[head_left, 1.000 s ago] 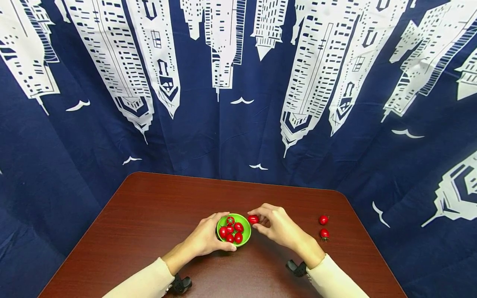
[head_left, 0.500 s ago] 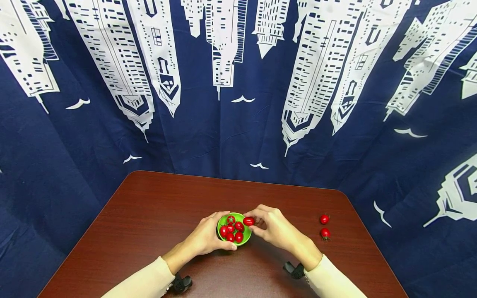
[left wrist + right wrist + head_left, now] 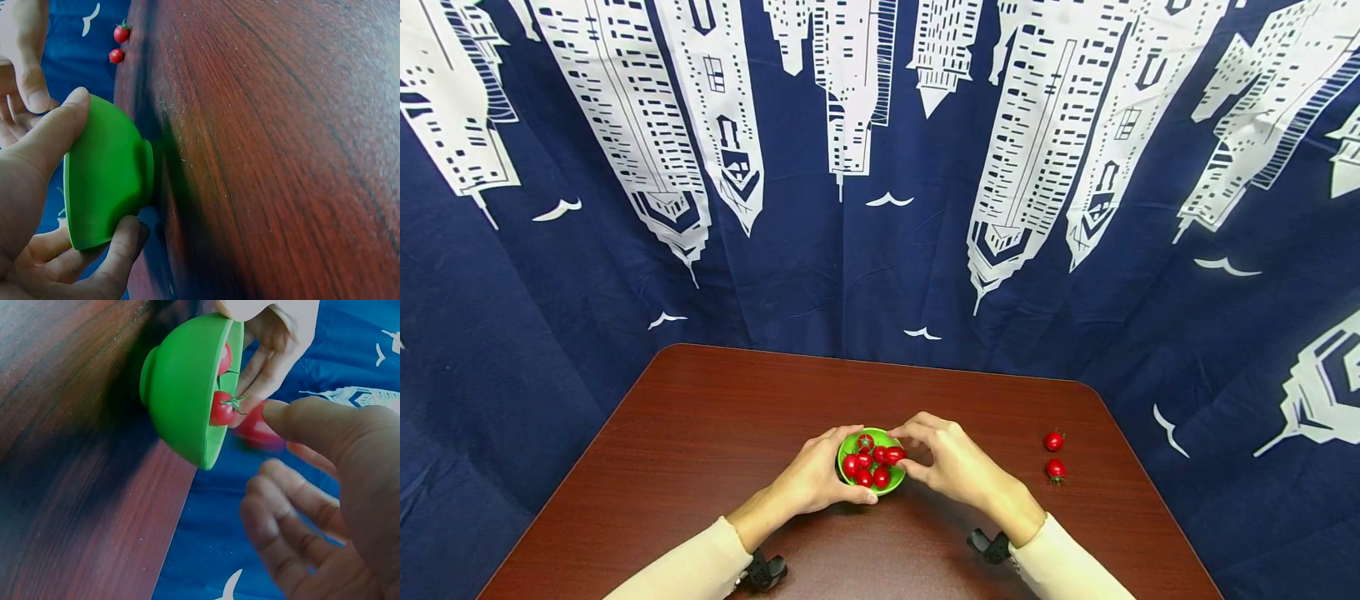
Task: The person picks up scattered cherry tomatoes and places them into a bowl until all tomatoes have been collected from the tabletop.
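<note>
My left hand [image 3: 808, 475] grips a small green bowl [image 3: 106, 169] from its left side, thumb near the rim and fingers round the far side. Several red cherry tomatoes [image 3: 850, 465] lie inside, some with green stems. At the bowl's right rim is my right hand [image 3: 955, 458], its thumb and fingers spread apart. A cherry tomato [image 3: 257, 430], blurred in the right wrist view, is just by the thumb tip at the bowl's mouth. From above, this tomato appears over the bowl's right part, clear of the index finger.
Two more cherry tomatoes, one farther back [image 3: 1053, 441] and one nearer [image 3: 1056, 470], sit near the right edge of the brown wooden table [image 3: 737, 400]. Behind the table hangs a dark blue curtain [image 3: 797, 275] with white buildings and birds.
The right hand has moved left to the bowl with the tomato, and its fingers have come apart from it over the bowl. The left hand stays on the bowl.
</note>
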{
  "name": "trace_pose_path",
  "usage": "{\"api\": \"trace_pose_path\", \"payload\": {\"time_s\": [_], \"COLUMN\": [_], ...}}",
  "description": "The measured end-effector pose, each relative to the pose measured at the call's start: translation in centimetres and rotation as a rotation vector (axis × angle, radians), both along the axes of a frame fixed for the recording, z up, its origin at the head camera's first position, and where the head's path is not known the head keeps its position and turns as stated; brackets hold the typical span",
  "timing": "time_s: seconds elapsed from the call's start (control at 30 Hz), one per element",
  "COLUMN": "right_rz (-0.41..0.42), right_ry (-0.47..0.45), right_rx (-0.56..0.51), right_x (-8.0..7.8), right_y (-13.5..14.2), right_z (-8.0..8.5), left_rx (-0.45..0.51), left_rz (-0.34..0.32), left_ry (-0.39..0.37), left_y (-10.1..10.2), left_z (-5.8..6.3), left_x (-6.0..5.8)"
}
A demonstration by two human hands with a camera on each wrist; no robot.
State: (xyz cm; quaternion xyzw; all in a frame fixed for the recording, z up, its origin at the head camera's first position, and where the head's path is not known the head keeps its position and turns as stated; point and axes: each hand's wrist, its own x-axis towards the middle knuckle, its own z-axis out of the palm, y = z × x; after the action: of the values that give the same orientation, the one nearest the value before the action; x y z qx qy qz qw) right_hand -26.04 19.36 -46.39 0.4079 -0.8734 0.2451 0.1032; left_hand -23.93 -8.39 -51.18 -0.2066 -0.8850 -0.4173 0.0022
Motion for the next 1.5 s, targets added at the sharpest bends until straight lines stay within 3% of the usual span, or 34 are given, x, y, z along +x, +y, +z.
{"api": "trace_pose_path", "payload": {"time_s": [0.17, 0.5, 1.13, 1.5], "right_rz": [-0.049, -0.058, -0.08, -0.138], "right_ry": [-0.008, 0.015, 0.048, 0.057], "right_rx": [0.041, 0.052, 0.006, -0.011], "right_x": [0.1, 0.4, 0.8, 1.0], "right_y": [0.1, 0.3, 1.5, 3.5], "right_z": [0.0, 0.1, 0.1, -0.6], "left_rx": [-0.006, -0.015, -0.031, -0.03], "left_rz": [0.002, 0.006, 0.036, 0.036], "left_ry": [-0.003, -0.008, -0.018, -0.005], "left_y": [0.0, 0.1, 0.3, 0.4], "left_z": [0.0, 0.1, 0.0, 0.0], "left_x": [0.0, 0.0, 0.0, 0.1]}}
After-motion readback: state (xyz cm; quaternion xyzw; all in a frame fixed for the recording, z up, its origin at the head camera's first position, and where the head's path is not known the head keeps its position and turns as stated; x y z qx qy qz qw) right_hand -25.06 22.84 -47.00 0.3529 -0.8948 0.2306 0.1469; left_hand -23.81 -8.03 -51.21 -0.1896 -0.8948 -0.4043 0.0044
